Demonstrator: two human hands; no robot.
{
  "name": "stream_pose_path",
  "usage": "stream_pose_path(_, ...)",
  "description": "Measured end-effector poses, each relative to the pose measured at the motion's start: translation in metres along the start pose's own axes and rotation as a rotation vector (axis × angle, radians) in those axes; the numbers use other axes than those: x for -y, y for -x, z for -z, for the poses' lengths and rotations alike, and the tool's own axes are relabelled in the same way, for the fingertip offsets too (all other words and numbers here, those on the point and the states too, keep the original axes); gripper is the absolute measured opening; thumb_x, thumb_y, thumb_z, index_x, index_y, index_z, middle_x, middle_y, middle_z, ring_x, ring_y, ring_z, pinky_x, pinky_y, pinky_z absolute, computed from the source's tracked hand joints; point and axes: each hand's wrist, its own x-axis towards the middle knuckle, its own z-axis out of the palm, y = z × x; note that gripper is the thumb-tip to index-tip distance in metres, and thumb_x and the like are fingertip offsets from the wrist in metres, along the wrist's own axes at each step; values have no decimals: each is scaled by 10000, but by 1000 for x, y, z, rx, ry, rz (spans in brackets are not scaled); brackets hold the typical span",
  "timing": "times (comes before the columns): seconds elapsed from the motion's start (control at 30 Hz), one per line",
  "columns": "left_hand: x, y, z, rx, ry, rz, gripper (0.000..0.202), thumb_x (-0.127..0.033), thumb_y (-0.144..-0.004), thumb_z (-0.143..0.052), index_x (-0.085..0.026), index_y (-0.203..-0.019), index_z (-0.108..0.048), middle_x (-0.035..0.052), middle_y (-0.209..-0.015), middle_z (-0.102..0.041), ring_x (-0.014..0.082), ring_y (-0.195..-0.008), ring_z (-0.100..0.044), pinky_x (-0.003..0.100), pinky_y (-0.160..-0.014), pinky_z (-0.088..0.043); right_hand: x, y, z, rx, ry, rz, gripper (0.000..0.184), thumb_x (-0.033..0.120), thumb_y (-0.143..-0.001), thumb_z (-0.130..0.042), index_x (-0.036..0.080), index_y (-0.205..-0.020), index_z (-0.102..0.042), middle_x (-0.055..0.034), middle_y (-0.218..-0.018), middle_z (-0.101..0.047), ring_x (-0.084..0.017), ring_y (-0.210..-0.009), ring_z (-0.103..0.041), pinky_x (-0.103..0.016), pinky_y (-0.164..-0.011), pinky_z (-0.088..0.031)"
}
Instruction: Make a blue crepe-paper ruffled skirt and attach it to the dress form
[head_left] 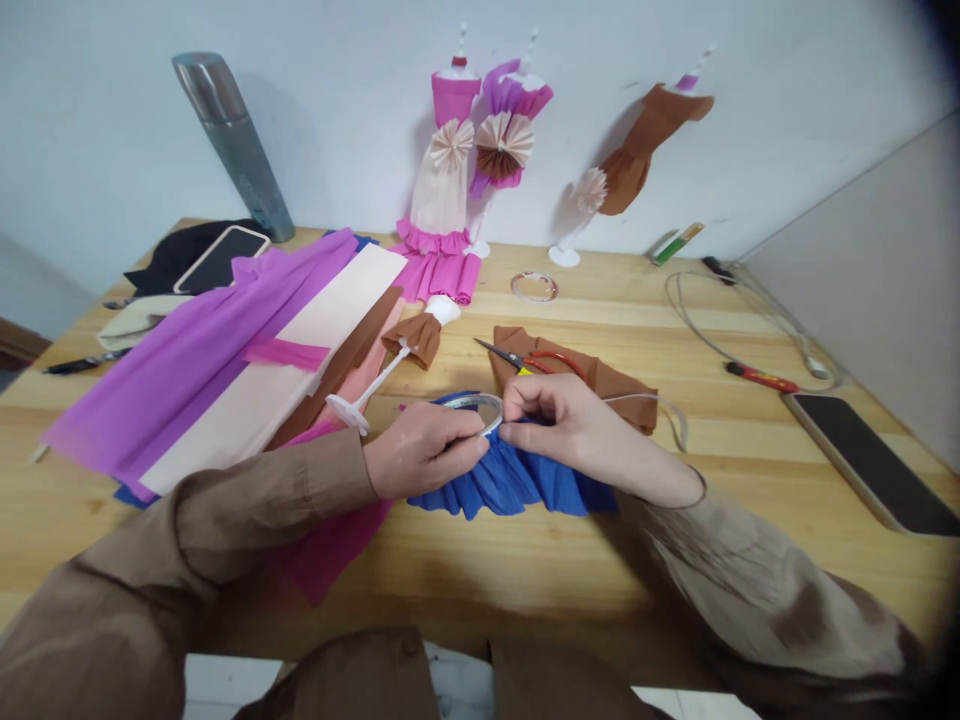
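Observation:
My left hand (420,450) is closed around a roll of clear tape (474,405), holding it over a pleated piece of blue crepe paper (517,485). My right hand (559,420) pinches the tape's end right beside the roll, its fingers pressed together above the blue paper. The two hands touch at the fingertips. A small white mannequin stand with a brown paper bodice (409,345) lies on its side just beyond my left hand.
Sheets of purple, cream, brown and pink crepe paper (225,360) are spread at the left. Red-handled scissors (529,360) lie on brown paper. Three dressed mannequins (450,170) stand by the wall. A phone (870,455), a cable, a steel flask (232,140) and a second tape ring (534,287) rest on the wooden table.

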Motion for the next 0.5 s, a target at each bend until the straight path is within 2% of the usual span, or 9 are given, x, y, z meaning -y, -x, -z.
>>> stream_pose_path(0.13,-2,1,-2,-3,-107,-57,308,-280,-915,-327,-203,-617,-325,-20,-569,-417,117,-555,-403,269,-571,-309,2,-1,-2,21,-74,-45,174,217,-639,-646,177,-584,-486,43,-549,-464,-88,-530,-406,-228,-503,-337)
stream_pose_path(0.3,-2,0,-1,15,-121,-22,302,-278,-894,-333,-199,-603,-321,-23,-560,-396,113,-552,-382,267,-561,-295,0,-2,-9,-20,-67,-4,178,184,-629,-580,190,-557,-418,67,-527,-381,-70,-512,-338,-212,-478,-284)
stream_pose_path(0.4,0,-2,2,8,1,41,312,-283,-876,-364,-191,-583,-310,-48,-545,-311,89,-520,-311,254,-527,-256,0,-2,-8,-54,-10,30,178,206,-655,-582,189,-568,-428,61,-543,-388,-77,-528,-345,-221,-492,-288)
stream_pose_path(0.5,3,-4,5,14,253,117,328,-316,-866,-397,-181,-574,-337,-53,-564,-302,79,-537,-311,230,-518,-265,3,0,-4,-21,-2,49,235,278,-697,-629,188,-594,-437,57,-558,-398,-80,-533,-348,-230,-496,-291)
